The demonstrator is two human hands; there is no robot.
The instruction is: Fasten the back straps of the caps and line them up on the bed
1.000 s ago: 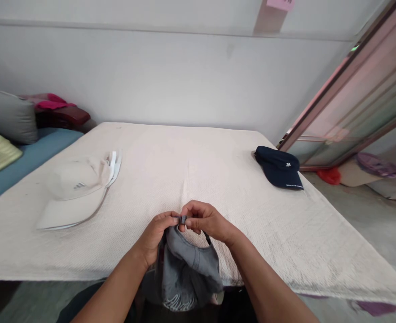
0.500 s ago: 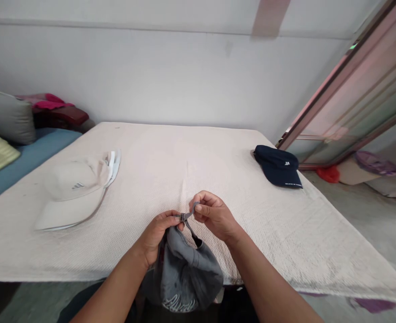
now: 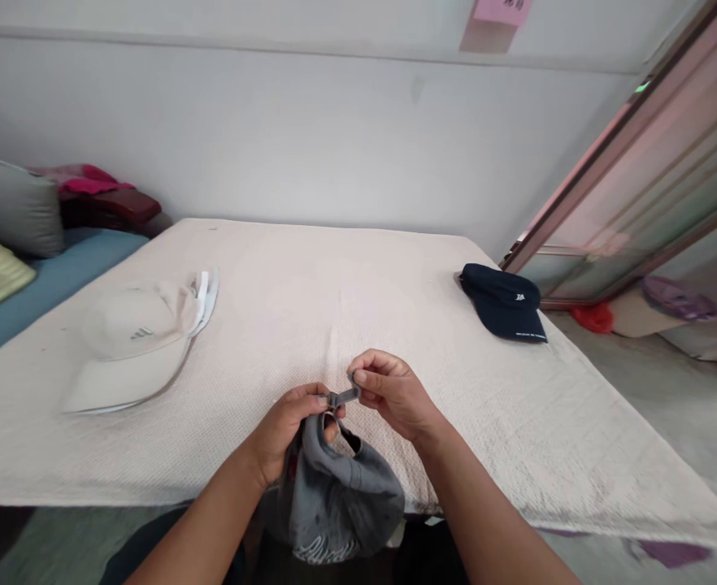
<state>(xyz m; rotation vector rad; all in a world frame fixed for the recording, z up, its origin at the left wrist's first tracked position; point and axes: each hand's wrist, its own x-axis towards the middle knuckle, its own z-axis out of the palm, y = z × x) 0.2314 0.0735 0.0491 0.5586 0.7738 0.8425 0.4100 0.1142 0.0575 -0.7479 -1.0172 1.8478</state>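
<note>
From the head camera, both forearms reach forward and meet over the near edge of the table (image 3: 517,455). The left hand (image 3: 288,426) curls around the back of a grey cap (image 3: 340,496), thumb and forefinger pinching its buckle (image 3: 332,398). The right hand (image 3: 395,394), wrist bent inward, pinches the strap end (image 3: 349,395) just beside that buckle. The cap hangs below the table edge. A beige cap (image 3: 130,341) lies far left, a navy cap (image 3: 505,302) far right.
</note>
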